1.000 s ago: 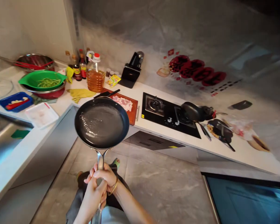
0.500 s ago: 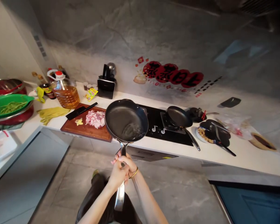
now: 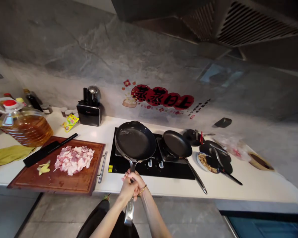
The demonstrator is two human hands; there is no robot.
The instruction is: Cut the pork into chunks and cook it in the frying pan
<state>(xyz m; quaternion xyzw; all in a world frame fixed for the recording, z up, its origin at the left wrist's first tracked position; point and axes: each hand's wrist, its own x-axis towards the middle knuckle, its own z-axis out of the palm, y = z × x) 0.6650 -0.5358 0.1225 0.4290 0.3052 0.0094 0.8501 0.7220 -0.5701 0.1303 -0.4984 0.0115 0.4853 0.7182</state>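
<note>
A large black frying pan (image 3: 135,140) is over the left side of the black cooktop (image 3: 178,172); I cannot tell if it rests there. A few wet drops shine inside it. My left hand (image 3: 127,191) and my right hand (image 3: 138,181), which has a gold bracelet at the wrist, are both wrapped around its metal handle, overlapping each other. The handle's end sticks out below them. To the left, a wooden cutting board (image 3: 86,183) bears chopped raw meat (image 3: 74,159), yellowish slices (image 3: 43,168) and a black cleaver (image 3: 43,153).
A smaller frying pan (image 3: 177,144) sits on the right burner, its handle jutting over the counter edge. Right of it are a bowl of food (image 3: 205,162) and black lids (image 3: 220,155). A big oil jug (image 3: 29,127) and a knife block (image 3: 89,114) stand at left. A range hood (image 3: 260,23) hangs above.
The view has come closer to the counter and tilted up. The large pan has moved forward, from in front of the cooktop to over its left side. Both hands keep their grip.
</note>
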